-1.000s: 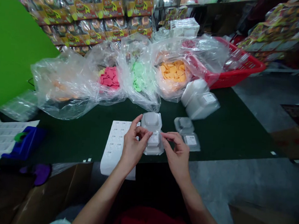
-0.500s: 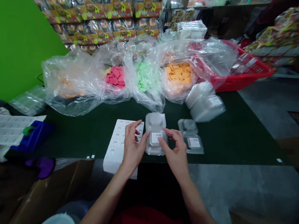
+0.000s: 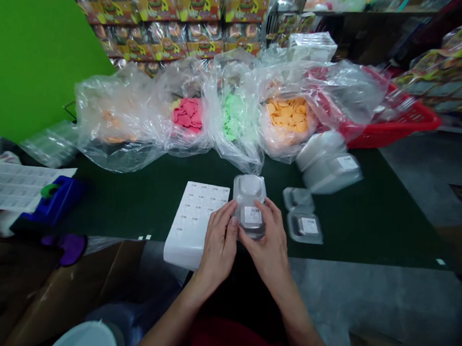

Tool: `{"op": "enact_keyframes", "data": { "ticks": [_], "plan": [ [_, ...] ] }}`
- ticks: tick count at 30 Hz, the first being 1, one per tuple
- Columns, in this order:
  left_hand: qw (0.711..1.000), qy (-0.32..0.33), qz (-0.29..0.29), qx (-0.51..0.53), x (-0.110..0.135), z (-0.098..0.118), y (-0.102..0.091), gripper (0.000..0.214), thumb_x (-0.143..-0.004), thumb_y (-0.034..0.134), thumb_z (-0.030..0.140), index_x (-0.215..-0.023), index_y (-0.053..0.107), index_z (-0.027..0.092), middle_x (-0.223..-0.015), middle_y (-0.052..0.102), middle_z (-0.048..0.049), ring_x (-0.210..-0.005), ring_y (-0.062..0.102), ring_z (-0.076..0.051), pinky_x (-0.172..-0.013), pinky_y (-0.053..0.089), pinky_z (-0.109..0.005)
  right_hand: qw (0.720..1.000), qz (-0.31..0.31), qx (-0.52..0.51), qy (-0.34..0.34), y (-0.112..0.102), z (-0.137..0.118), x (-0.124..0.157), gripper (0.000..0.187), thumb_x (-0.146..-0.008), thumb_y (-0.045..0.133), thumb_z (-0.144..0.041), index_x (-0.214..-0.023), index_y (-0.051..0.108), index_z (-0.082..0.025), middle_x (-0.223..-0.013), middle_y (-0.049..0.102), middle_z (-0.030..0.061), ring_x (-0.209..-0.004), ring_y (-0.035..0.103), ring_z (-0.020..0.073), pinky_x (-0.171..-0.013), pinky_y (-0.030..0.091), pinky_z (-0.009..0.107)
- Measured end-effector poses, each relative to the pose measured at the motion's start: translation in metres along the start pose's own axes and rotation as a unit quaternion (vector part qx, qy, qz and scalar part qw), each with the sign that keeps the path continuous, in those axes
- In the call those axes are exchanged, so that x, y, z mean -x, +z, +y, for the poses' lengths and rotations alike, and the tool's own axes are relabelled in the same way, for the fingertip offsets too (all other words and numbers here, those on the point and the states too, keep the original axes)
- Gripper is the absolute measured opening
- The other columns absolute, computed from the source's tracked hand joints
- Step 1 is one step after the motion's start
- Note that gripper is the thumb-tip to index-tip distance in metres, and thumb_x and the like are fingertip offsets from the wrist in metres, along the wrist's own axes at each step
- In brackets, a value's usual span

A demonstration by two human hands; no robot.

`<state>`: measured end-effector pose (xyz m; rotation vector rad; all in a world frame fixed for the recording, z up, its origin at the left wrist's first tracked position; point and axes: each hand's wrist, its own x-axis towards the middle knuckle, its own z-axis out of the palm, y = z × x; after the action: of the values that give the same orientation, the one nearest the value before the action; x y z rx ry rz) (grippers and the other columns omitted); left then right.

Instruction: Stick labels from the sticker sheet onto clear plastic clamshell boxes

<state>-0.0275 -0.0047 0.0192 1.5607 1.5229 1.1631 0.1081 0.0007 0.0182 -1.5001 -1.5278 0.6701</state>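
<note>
A clear plastic clamshell container point(image 3: 249, 187), opened out flat, lies on the dark green tabletop in front of me. Its nearer half bears a white barcode label point(image 3: 252, 215). My right hand point(image 3: 268, 233) grips the container's near right side, with the thumb at its front edge and the fingers by the label. Against the left edge presses my left hand point(image 3: 220, 243), its fingers together and bent, so the container is held between both hands. A sheet of barcode labels point(image 3: 199, 207) is left of it, partly under my left hand. Another labelled clamshell point(image 3: 308, 226) lies to the right.
A stack of clamshells point(image 3: 332, 167) stands at the right. Behind are plastic bags with pink pieces point(image 3: 188, 114), green pieces point(image 3: 232, 116) and orange pieces point(image 3: 286, 113). A red basket point(image 3: 400, 127) is back right. A blue tape dispenser point(image 3: 57, 198) sits at left.
My fingers, spread over the label earlier, have moved to the container's sides. The left hand has come down and its fingers have drawn together. The whole view has shifted slightly.
</note>
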Motion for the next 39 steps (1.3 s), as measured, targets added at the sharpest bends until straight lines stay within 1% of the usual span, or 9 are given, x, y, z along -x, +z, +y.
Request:
{"op": "enact_keyframes", "data": {
  "ticks": [6,15,19,22,27,30,33,37,39],
  "plan": [
    [0.997,-0.042,0.018,0.059,0.002,-0.007,0.004,0.045,-0.112,0.041,0.046,-0.148,0.059,0.025,-0.151,0.062,-0.0123,-0.144,0.056,-0.027,-0.124,0.042,-0.052,1.0,0.002,0.015,0.007,0.004,0.0,-0.002,0.064,-0.086,0.08,-0.044,-0.143,0.057,-0.026,-0.158,0.043,0.0182,-0.146,0.051,0.0402,-0.114,0.051,0.059],
    [0.996,-0.039,0.014,0.076,-0.002,-0.003,-0.003,0.045,-0.113,0.039,0.045,-0.148,0.059,0.024,-0.15,0.063,-0.0117,-0.144,0.056,-0.025,-0.125,0.04,-0.049,0.991,0.004,-0.114,0.064,-0.014,-0.003,-0.008,0.067,-0.081,0.083,-0.04,-0.142,0.059,-0.029,-0.145,0.061,0.0118,-0.133,0.06,0.0328,-0.116,0.048,0.054],
    [0.999,0.007,0.01,0.043,-0.002,0.001,-0.002,0.042,-0.112,0.043,0.042,-0.147,0.06,0.026,-0.151,0.061,-0.0111,-0.145,0.053,-0.026,-0.124,0.04,-0.05,0.98,-0.016,-0.182,0.082,-0.023,0.0,-0.011,0.068,-0.083,0.084,-0.043,-0.145,0.059,-0.029,-0.146,0.064,0.0109,-0.133,0.061,0.0315,-0.116,0.048,0.052],
    [0.998,0.047,0.031,0.027,-0.005,0.008,0.0,0.035,-0.111,0.047,0.04,-0.136,0.068,0.027,-0.144,0.065,-0.0102,-0.141,0.053,-0.026,-0.122,0.04,-0.05,0.974,-0.021,-0.212,0.083,-0.028,0.002,-0.012,0.07,-0.083,0.085,-0.043,-0.146,0.059,-0.028,-0.147,0.065,0.0107,-0.133,0.062,0.0307,-0.116,0.048,0.051],
    [0.998,0.009,0.018,0.053,-0.018,0.02,0.001,0.026,-0.105,0.06,0.041,-0.103,0.08,0.024,-0.129,0.068,-0.0103,-0.131,0.056,-0.029,-0.117,0.041,-0.052,0.974,-0.019,-0.217,0.058,-0.033,-0.002,-0.01,0.069,-0.082,0.085,-0.035,-0.147,0.06,-0.031,-0.154,0.06,0.0089,-0.142,0.056,0.0307,-0.123,0.043,0.052],
    [0.994,-0.019,-0.01,0.109,-0.025,0.026,0.0,0.027,-0.104,0.06,0.038,-0.095,0.08,0.024,-0.131,0.068,-0.0094,-0.133,0.056,-0.03,-0.119,0.039,-0.051,0.968,-0.007,-0.243,0.059,-0.032,-0.003,-0.008,0.062,-0.083,0.083,-0.032,-0.142,0.063,-0.031,-0.152,0.062,0.0074,-0.14,0.058,0.0297,-0.123,0.045,0.052],
    [0.991,-0.031,0.004,0.132,-0.027,0.035,-0.002,0.021,-0.099,0.063,0.032,-0.089,0.079,0.023,-0.132,0.068,-0.0087,-0.135,0.055,-0.03,-0.12,0.038,-0.05,0.963,-0.003,-0.264,0.052,-0.033,-0.006,-0.006,0.059,-0.084,0.08,-0.029,-0.141,0.063,-0.031,-0.151,0.063,0.0073,-0.138,0.061,0.0297,-0.121,0.048,0.052],
    [0.988,-0.018,0.014,0.15,-0.026,0.054,-0.003,0.017,-0.095,0.062,0.024,-0.082,0.073,0.021,-0.131,0.068,-0.0087,-0.132,0.057,-0.029,-0.117,0.041,-0.049,0.988,0.004,-0.15,-0.044,-0.041,-0.018,-0.002,0.069,-0.084,0.077,-0.023,-0.149,0.056,-0.034,-0.156,0.059,0.0052,-0.15,0.05,0.0315,-0.134,0.022,0.063],
    [0.99,0.005,0.002,0.144,-0.025,0.065,-0.004,0.017,-0.096,0.061,0.023,-0.083,0.071,0.021,-0.128,0.068,-0.0088,-0.13,0.058,-0.028,-0.116,0.043,-0.048,0.991,0.023,-0.098,-0.085,-0.047,-0.025,-0.001,0.074,-0.085,0.075,-0.022,-0.155,0.051,-0.035,-0.163,0.052,0.0056,-0.155,0.044,0.0324,-0.133,0.021,0.066]
  ]
}}
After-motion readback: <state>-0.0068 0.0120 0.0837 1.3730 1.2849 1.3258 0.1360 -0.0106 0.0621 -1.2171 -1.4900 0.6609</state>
